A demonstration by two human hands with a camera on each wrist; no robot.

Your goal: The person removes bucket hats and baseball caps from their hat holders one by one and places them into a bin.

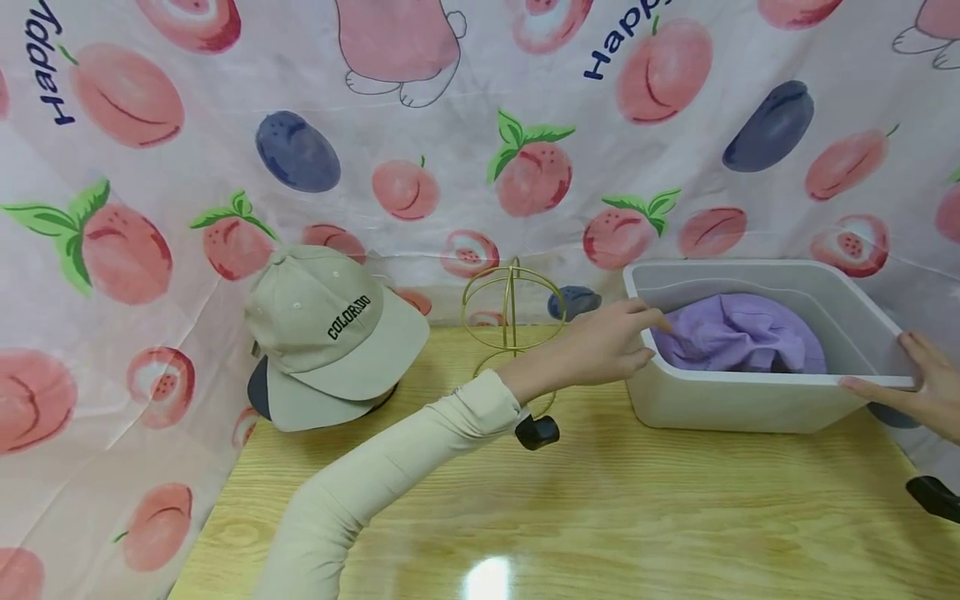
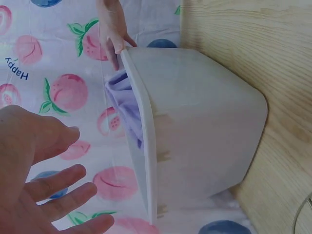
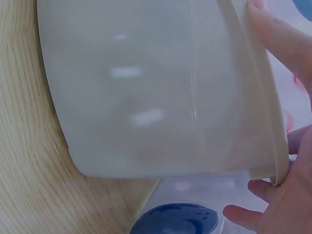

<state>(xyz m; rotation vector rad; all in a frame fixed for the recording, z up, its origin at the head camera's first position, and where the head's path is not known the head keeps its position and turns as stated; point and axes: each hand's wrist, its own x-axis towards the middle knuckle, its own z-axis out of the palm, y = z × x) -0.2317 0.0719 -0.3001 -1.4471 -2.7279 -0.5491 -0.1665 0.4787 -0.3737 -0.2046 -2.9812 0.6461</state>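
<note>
A light grey plastic bin (image 1: 735, 408) stands on the right of the table, with a purple bucket hat (image 1: 738, 333) crumpled inside it. My left hand (image 1: 611, 342) reaches over the bin's left rim, fingertips near the hat. In the left wrist view, the fingers of my left hand (image 2: 53, 180) are spread and hold nothing, with the purple hat (image 2: 126, 100) showing past the rim. My right hand (image 1: 926, 387) grips the bin's right front corner, thumb along the front rim. The right wrist view shows my right hand (image 3: 287, 195) at the rim of the bin (image 3: 156, 97).
Beige baseball caps, the top one (image 1: 315, 317) lettered COLORADO, are stacked at the table's left. Behind my left forearm stands a gold wire hat stand (image 1: 512, 308). A fruit-print cloth (image 1: 465, 133) hangs behind the wooden table (image 1: 600, 517).
</note>
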